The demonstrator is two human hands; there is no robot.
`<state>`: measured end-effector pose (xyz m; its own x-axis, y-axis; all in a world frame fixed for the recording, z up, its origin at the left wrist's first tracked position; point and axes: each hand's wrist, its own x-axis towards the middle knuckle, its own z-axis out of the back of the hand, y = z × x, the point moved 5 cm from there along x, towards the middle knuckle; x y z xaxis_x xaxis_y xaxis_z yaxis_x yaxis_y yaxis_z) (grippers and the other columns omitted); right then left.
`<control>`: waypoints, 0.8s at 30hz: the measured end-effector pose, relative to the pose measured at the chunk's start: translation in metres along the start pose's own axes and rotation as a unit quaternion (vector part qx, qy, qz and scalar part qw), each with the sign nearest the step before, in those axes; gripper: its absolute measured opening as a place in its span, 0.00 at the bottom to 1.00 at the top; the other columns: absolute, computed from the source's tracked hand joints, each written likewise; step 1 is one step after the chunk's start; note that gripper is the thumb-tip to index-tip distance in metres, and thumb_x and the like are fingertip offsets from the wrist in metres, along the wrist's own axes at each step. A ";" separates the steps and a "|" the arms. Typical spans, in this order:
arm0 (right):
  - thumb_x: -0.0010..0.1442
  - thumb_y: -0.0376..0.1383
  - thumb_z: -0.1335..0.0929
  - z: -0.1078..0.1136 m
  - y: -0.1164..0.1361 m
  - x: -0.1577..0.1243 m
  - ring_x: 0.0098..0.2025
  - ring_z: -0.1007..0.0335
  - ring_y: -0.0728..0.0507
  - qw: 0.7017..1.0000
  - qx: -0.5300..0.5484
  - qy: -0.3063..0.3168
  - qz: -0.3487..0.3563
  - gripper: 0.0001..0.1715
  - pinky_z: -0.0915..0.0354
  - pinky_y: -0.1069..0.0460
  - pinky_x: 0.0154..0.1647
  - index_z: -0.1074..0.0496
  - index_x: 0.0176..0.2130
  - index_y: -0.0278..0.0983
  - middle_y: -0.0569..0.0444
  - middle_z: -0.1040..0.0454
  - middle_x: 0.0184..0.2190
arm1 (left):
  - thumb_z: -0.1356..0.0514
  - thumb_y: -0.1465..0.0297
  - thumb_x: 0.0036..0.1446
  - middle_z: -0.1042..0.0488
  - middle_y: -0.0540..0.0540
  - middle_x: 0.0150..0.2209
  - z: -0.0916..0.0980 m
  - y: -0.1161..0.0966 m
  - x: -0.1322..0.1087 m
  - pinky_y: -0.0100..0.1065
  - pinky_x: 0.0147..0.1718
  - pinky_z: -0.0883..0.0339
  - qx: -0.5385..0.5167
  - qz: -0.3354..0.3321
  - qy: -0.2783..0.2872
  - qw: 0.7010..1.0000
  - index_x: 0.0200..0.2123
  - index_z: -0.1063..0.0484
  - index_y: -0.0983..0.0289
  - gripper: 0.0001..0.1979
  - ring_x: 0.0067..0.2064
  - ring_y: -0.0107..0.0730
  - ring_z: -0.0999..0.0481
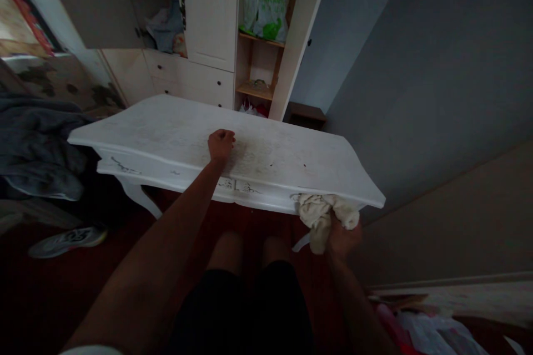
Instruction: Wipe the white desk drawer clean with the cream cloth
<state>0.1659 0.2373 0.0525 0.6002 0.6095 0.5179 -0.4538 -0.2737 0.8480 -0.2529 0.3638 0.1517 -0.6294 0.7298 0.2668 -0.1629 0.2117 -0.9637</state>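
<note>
A white table [187,122] with curved edges and carved trim on its front stands before me. Grey smudges and a few dark specks mark its top. My left hand [221,144] is curled into a fist at the middle of the tabletop, and nothing shows in it. In my right hand [345,239] is a bunched, off-white cloth [316,212], which lies against the table's front face near the right end. The cloth partly hides the fingers of that hand.
Behind the table stands a white wardrobe [208,16] with open doors and plastic bags [270,8] on a shelf. Dark grey clothing [41,138] is heaped at the left. A shoe [69,241] lies on the red floor. More bags [437,333] lie at the lower right, by the wall.
</note>
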 end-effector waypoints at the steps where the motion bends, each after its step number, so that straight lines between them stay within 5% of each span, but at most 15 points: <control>1: 0.54 0.48 0.27 -0.009 0.009 -0.008 0.45 0.27 0.37 1.000 0.011 -0.004 -0.006 0.28 0.32 0.38 0.51 0.29 0.48 0.34 0.43 0.24 0.46 | 0.43 0.68 0.46 0.29 0.50 0.20 0.000 0.000 0.000 0.26 0.20 0.40 0.003 -0.001 0.000 1.000 0.23 0.28 0.64 0.07 0.20 0.26 0.32; 4: 0.53 0.45 0.26 -0.029 0.033 -0.033 0.42 0.26 0.37 0.998 0.043 -0.032 -0.033 0.21 0.30 0.39 0.49 0.28 0.42 0.34 0.44 0.23 0.42 | 0.44 0.68 0.47 0.29 0.50 0.20 0.000 0.000 0.000 0.26 0.20 0.40 0.006 -0.006 -0.001 1.000 0.23 0.28 0.64 0.07 0.20 0.25 0.32; 8: 0.55 0.44 0.27 -0.041 0.047 -0.055 0.45 0.28 0.35 0.998 0.014 -0.038 -0.048 0.23 0.32 0.37 0.51 0.29 0.46 0.33 0.42 0.24 0.44 | 0.43 0.68 0.47 0.29 0.49 0.20 0.000 0.001 0.001 0.26 0.19 0.42 0.006 -0.013 0.000 1.000 0.22 0.29 0.64 0.07 0.19 0.24 0.34; 13: 0.55 0.40 0.28 -0.048 0.063 -0.074 0.50 0.30 0.35 0.999 0.012 0.013 0.036 0.25 0.34 0.35 0.55 0.30 0.52 0.35 0.43 0.26 0.48 | 0.43 0.69 0.46 0.29 0.50 0.20 -0.002 0.002 0.003 0.26 0.19 0.41 0.005 -0.001 0.002 1.000 0.22 0.28 0.64 0.06 0.19 0.24 0.35; 17: 0.58 0.32 0.32 -0.070 0.085 -0.096 0.52 0.30 0.35 0.981 0.037 0.119 0.150 0.24 0.34 0.37 0.56 0.30 0.55 0.37 0.42 0.27 0.50 | 0.42 0.70 0.46 0.29 0.49 0.20 -0.002 0.003 0.004 0.26 0.19 0.40 -0.002 0.009 0.000 1.000 0.23 0.28 0.64 0.05 0.19 0.24 0.34; 24: 0.53 0.26 0.33 -0.136 0.104 -0.131 0.55 0.32 0.36 0.903 0.015 0.327 0.278 0.34 0.35 0.41 0.59 0.31 0.59 0.38 0.44 0.27 0.53 | 0.43 0.69 0.47 0.29 0.50 0.20 -0.001 0.002 0.002 0.26 0.20 0.41 0.009 -0.004 -0.002 1.000 0.22 0.28 0.64 0.06 0.19 0.24 0.34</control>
<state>-0.0494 0.2308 0.0574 -0.2363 0.6781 0.6960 -0.5412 -0.6867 0.4853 -0.2537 0.3659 0.1503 -0.6312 0.7256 0.2741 -0.1809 0.2059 -0.9617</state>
